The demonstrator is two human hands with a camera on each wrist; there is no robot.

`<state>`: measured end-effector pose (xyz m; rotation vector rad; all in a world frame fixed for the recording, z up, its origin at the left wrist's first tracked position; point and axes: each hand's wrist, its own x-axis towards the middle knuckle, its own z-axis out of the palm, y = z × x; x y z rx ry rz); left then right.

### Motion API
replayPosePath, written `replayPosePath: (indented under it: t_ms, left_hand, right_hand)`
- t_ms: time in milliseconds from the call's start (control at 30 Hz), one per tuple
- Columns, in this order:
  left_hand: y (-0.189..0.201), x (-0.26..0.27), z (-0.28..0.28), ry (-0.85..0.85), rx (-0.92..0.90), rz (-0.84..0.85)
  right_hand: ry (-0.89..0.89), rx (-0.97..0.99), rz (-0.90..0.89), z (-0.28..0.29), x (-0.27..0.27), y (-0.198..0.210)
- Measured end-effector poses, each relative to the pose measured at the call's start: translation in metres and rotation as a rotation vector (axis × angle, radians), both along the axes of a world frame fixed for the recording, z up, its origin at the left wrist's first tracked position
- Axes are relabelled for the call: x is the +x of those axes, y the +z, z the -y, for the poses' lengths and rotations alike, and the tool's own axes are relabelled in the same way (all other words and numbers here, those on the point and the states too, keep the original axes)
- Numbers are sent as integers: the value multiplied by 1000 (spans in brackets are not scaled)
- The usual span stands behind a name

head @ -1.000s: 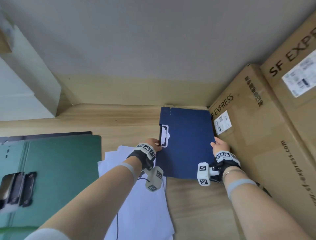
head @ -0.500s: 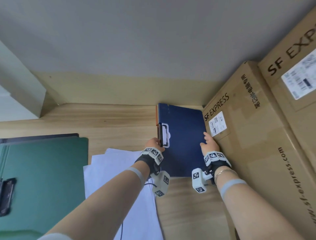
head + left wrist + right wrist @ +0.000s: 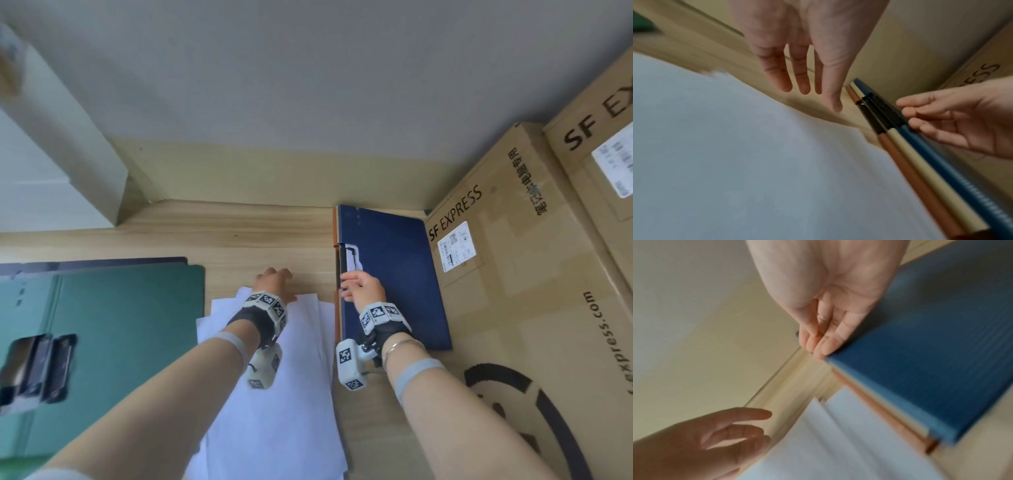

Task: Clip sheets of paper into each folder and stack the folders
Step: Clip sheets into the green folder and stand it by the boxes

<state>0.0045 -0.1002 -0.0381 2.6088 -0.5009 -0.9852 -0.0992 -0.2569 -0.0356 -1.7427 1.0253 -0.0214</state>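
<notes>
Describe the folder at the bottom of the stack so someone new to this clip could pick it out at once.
Start at the SF Express cardboard boxes on the right of the wooden table; a stack of three closed folders lies flat against them. The blue folder is on top, a cream folder in the middle. The orange folder is lowest, only its spine edge showing beside the white paper sheets.

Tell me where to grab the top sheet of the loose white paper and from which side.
Probably best: pinch the far corner of the white paper nearest the left hand, coming from the far side. The sheets are fanned there, so single edges stick out past one another over the bare wooden desk. Its right edge lies close against the blue folder stack, leaving fingers little room.
</notes>
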Motion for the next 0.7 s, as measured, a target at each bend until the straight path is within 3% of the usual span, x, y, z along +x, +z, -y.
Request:
replayPosePath:
  t_ms: [133,300,700]
  left_hand:
    - [1,2,-48,-125,147,84]
    - [-8,-5,-80,-211,208,116]
    - [-10,-25,-90,-254,126,278]
  right_hand:
    - [109,46,-106,-40,14,-8]
    - [149,-98,-280,-60,7,-10]
    - [35,-80,-235,-79,-9,-8]
